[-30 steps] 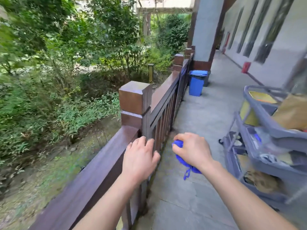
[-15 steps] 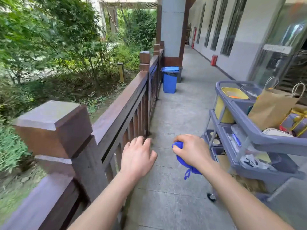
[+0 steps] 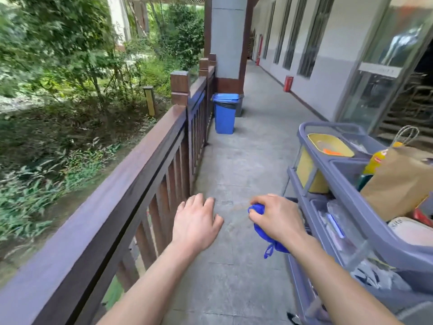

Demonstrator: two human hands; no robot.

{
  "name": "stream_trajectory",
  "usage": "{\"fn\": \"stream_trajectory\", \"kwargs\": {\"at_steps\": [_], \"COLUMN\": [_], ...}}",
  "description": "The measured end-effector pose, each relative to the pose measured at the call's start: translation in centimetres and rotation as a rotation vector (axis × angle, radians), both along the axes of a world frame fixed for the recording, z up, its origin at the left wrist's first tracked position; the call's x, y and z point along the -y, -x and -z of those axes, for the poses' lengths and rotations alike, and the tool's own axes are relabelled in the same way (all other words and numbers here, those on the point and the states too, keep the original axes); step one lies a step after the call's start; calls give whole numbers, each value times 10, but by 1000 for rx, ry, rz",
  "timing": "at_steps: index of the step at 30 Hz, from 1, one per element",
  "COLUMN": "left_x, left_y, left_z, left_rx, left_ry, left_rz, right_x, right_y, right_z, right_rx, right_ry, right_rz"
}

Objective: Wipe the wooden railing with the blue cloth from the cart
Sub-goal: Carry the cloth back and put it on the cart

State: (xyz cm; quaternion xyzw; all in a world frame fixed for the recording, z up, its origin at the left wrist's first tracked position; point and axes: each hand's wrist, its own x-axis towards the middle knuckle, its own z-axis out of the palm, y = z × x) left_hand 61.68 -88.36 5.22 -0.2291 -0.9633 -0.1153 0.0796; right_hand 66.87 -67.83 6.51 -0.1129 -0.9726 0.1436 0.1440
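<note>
The dark brown wooden railing (image 3: 131, 174) runs along the left of the walkway, from the near left corner to a post further ahead. My right hand (image 3: 277, 219) is bunched around the blue cloth (image 3: 260, 227), whose loop hangs below my wrist. It hovers over the floor beside the grey cart (image 3: 346, 191) on the right. My left hand (image 3: 195, 222) is held flat with fingers apart, empty, just right of the railing's slats and not touching them.
A blue bin (image 3: 225, 113) stands by the railing ahead, next to a grey pillar (image 3: 226, 43). The cart carries a yellow tub (image 3: 328, 146), a brown paper bag (image 3: 400, 179) and several supplies. Bushes lie beyond the railing; a wall with windows runs along the right.
The view has swung right and moved past the near railing post. My left hand has come off the rail top and now hovers over the floor. The cloth stays in my right hand.
</note>
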Motion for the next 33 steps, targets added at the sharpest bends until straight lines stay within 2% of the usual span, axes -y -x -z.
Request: {"fn": "stream_trajectory", "kwargs": {"at_steps": [10,16,22,29,33], "left_x": [-94,-173,-288,-436,-509], "left_y": [194,282,357,424,449], "left_z": [-5,1,15,30,31], "left_rx": [-22,0,-6,3,6], "left_ry": [48,8,-6,43,19], "left_rz": [243,365,498,651,764], "right_x": [-89,-154,-249,-370,-417], "right_y": [141,199,253,304,319], "right_z": [-6,-9,7,35,40], "right_rx": [-59,-30,-66,-101,-177], "right_ry": [-8,7,-20,73,-21], "right_rz": [279,421,536,694,853]}}
